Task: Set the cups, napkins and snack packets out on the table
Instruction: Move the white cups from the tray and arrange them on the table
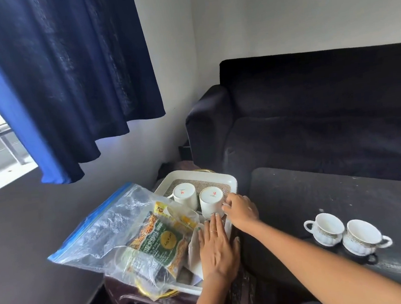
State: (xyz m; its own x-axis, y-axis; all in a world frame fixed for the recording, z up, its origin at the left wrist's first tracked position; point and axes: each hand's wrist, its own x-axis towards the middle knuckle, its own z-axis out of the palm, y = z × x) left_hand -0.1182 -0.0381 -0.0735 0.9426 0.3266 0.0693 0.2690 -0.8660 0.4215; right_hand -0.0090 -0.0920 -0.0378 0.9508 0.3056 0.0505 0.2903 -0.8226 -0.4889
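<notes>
A white tray on a small dark stand holds two upside-down white cups. My right hand grips the nearer cup at its right side. The farther cup stands free behind it. My left hand lies flat with straight fingers on the white napkins in the tray. A yellow-green snack packet lies to the left, partly inside a clear zip bag. Two patterned cups stand upright on the dark table.
A dark sofa stands behind the table. A blue curtain hangs at the left over a window. The stand's dark frame shows below the tray.
</notes>
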